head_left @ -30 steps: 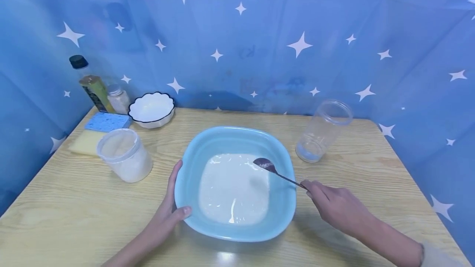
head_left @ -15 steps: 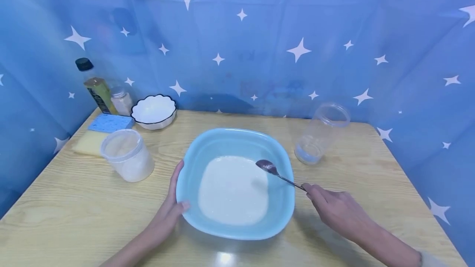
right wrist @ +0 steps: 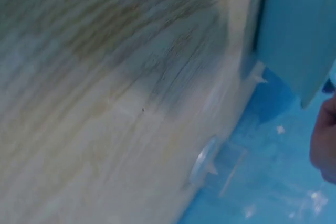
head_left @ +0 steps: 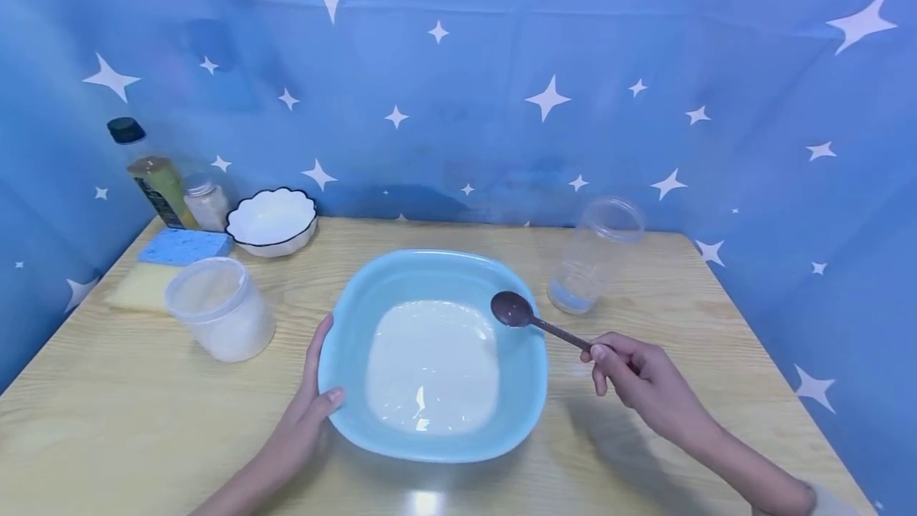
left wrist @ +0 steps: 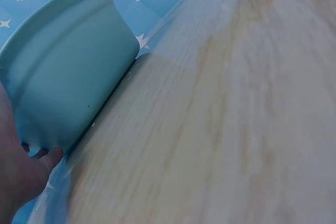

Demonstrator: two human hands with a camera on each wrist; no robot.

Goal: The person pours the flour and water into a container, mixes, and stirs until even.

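A light blue basin stands on the wooden table in the head view, with white liquid covering its bottom. My left hand grips its left side, thumb at the rim and fingers along the outer wall. In the left wrist view, that hand lies against the outside of the basin. My right hand pinches the handle end of a dark spoon, whose bowl is over the basin's right inner wall, above the liquid. The right wrist view shows only the edge of the right hand.
A clear plastic jar stands behind the basin to the right. At left are a tub of white powder, a blue sponge, a yellow sponge, a scalloped bowl, an oil bottle and a small lidded jar.
My right hand has rolled so its thumb shows, and the spoon has shifted right relative to the basin, its bowl turned more into view. The left hand keeps its grip. The head view has shifted slightly.
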